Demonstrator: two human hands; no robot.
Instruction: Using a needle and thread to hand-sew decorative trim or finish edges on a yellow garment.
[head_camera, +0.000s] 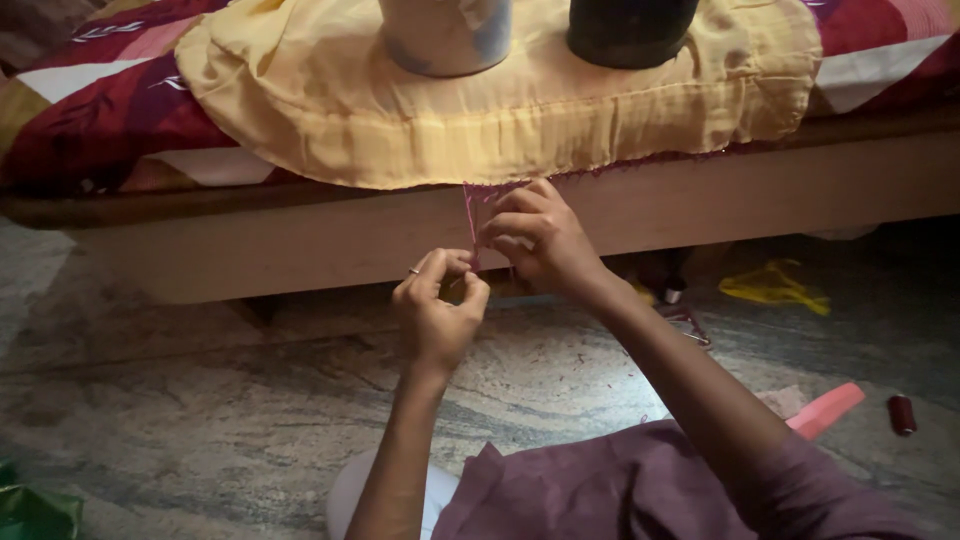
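A yellow cloth (480, 110) lies over the edge of a bed, weighed down by a pale pot (447, 35) and a dark pot (630, 30). Thin maroon threads (472, 215) hang from its hem. My right hand (540, 240) pinches these threads just below the hem. A little lower, my left hand (437, 310), with a ring on one finger, has its fingers closed around the lower thread ends. The two hands almost touch.
The bed has a red, white and pink patterned cover (90, 110) and a wooden frame (300, 245). On the stone floor lie scissors (690, 325), a yellow scrap (775, 285), a pink strip (825, 410), a dark red thread spool (902, 414) and green fabric (35, 510).
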